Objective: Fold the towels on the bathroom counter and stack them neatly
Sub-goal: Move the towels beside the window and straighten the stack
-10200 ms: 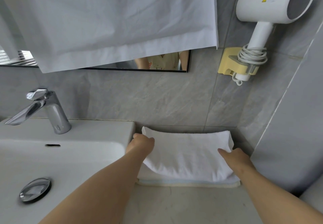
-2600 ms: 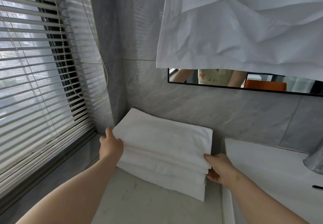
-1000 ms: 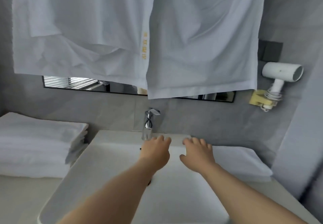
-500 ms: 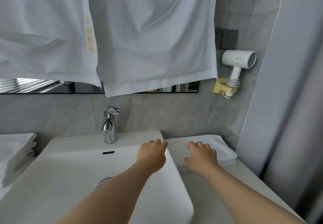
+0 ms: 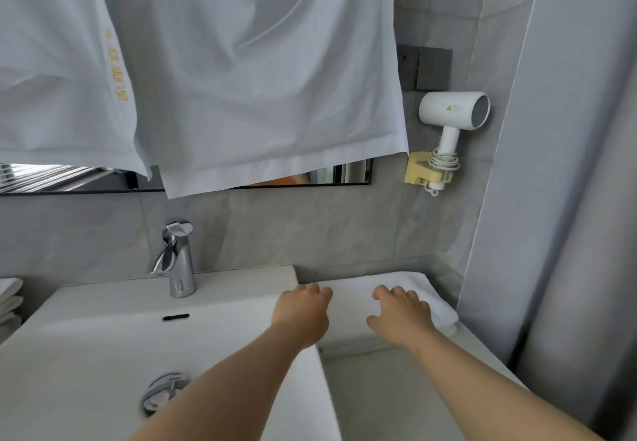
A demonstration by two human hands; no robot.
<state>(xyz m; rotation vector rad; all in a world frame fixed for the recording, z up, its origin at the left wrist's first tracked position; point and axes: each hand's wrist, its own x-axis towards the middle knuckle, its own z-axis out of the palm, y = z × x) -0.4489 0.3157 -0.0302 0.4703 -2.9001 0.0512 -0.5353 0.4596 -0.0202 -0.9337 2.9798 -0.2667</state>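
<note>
A folded white towel [image 5: 351, 306] lies on the counter right of the sink, against the back wall. My left hand [image 5: 301, 313] is at its left edge with fingers loosely bent, and my right hand [image 5: 400, 313] rests on its right half with fingers spread. Neither hand plainly grips the cloth. At the far left edge of the view, part of a stack of folded white towels [image 5: 10, 299] shows.
The white sink [image 5: 103, 347] with a chrome faucet [image 5: 175, 261] and drain [image 5: 162, 392] fills the lower left. White cloths [image 5: 262, 79] hang over the mirror. A white hair dryer [image 5: 451, 113] hangs in a yellow holder. A grey wall [image 5: 551, 199] closes the right side.
The view swung right from the towel stack by the window, over the sink. Both hands moved right and forward, from above the basin onto the folded towel beside it.
</note>
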